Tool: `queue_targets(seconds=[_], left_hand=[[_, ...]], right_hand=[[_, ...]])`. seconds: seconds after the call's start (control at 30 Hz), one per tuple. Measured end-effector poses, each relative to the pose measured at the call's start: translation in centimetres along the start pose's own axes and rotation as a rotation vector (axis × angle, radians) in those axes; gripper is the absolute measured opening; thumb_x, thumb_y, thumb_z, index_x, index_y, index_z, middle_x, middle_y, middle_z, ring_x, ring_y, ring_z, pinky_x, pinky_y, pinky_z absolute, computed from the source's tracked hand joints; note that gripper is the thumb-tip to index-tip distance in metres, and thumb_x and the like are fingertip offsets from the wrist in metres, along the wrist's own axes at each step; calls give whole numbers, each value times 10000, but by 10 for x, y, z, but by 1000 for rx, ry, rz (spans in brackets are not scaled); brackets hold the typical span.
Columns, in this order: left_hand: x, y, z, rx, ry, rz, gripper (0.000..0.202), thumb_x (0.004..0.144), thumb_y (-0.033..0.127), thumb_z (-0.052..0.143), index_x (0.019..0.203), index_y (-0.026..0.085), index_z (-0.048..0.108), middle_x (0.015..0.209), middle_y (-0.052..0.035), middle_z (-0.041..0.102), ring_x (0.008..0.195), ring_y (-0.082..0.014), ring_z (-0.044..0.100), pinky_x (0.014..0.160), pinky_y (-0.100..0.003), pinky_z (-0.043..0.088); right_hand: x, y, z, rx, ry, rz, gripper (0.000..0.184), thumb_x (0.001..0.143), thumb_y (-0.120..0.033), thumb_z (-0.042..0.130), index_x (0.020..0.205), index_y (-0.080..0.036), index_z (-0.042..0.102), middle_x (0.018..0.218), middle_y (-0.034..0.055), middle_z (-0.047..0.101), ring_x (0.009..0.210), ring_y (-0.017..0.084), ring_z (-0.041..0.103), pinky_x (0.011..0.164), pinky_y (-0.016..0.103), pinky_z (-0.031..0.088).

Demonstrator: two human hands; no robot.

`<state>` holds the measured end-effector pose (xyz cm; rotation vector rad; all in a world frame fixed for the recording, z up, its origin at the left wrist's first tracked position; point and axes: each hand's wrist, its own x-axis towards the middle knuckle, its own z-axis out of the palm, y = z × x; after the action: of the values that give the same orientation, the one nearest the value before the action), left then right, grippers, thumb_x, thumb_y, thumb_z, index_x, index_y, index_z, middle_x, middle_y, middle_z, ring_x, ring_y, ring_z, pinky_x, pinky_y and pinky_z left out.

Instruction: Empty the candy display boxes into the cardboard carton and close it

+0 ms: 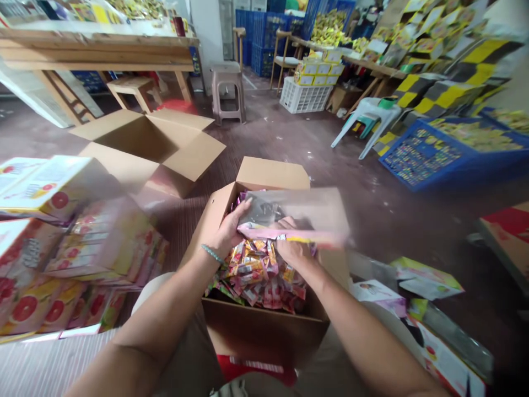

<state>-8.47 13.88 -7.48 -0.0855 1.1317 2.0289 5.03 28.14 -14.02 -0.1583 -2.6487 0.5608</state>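
An open cardboard carton stands between my knees, filled with small wrapped sweets in pink, orange and purple. Over it is a long packaging box, tilted, with a greyish inside or clear face and a pink and yellow edge; its right end is blurred. My left hand, with a beaded bracelet at the wrist, grips the box's left end, thumb on top. At the near edge, my right hand is closed on the box, some fingers showing beyond the edge. Whether it also holds sweets is hidden.
Stacked grapefruit-printed boxes are on the left. Beyond them sits another open carton. Several loose packaging boxes lie at the right. Farther off are a grey stool, a wooden table and a blue crate.
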Motion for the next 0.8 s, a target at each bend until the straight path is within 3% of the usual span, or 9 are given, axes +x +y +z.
queue_targets(seconds=[0.13,0.23,0.33,0.4,0.43,0.5,0.57,0.67,0.8], left_hand=[[9,19,-13,54,83,360,423,880,275,721,1297,214,686,1173,-53,785,1204,-299,704,1057,-428,581],[15,26,-23,35,109,494,369,853,280,741,1215,220,703,1183,-40,778,1220,-268,694,1063,-378,574],[20,36,-29,-98,206,603,305,882,362,731,1156,234,694,1224,-37,762,1177,-236,707,1051,-360,577],[22,43,-30,-194,252,623,278,911,409,700,1127,234,685,1231,-41,757,1137,-226,719,1036,-370,585],[22,46,-30,-231,258,620,266,922,416,686,1116,233,682,1228,-42,758,1120,-223,723,1030,-377,588],[21,50,-31,-275,243,607,248,937,410,669,1107,229,682,1225,-44,759,1106,-222,726,1028,-391,588],[20,52,-32,-300,223,594,242,944,393,663,1116,224,689,1234,-48,758,1115,-223,723,1033,-398,586],[18,53,-34,-311,191,550,274,957,405,640,1144,215,702,1221,-57,763,1141,-237,718,1036,-406,585],[17,54,-34,-310,181,491,311,989,435,552,1120,204,714,1134,-56,782,1144,-255,720,1030,-424,584]], right_hand=[[23,-5,3,-143,-162,-9,384,1009,-83,357,888,-180,709,886,119,703,941,266,597,888,368,460],[13,-11,6,-228,-387,67,377,953,2,387,992,-154,729,946,122,719,1014,248,613,897,325,453],[3,-14,9,-238,-534,78,308,987,-80,462,1086,-147,746,1030,127,728,1064,242,636,933,314,468],[7,-12,14,-233,-526,55,317,1029,-259,526,1260,-141,710,1227,158,692,1194,280,606,1009,360,468],[12,-9,17,-235,-499,62,433,1033,-375,552,1394,-153,640,1382,176,622,1306,319,547,1072,412,446],[28,-2,30,-236,-450,151,739,994,-599,570,1612,-229,404,1641,180,371,1501,423,330,1173,569,351],[42,2,49,-214,-491,319,905,937,-747,550,1671,-311,249,1733,153,179,1560,512,142,1178,722,253],[37,-8,85,-149,-664,373,940,864,-877,507,1631,-355,357,1745,131,158,1554,567,67,1149,827,122],[-13,-39,120,-86,-722,100,857,851,-909,468,1515,-374,547,1715,129,264,1543,541,154,1168,796,91]])
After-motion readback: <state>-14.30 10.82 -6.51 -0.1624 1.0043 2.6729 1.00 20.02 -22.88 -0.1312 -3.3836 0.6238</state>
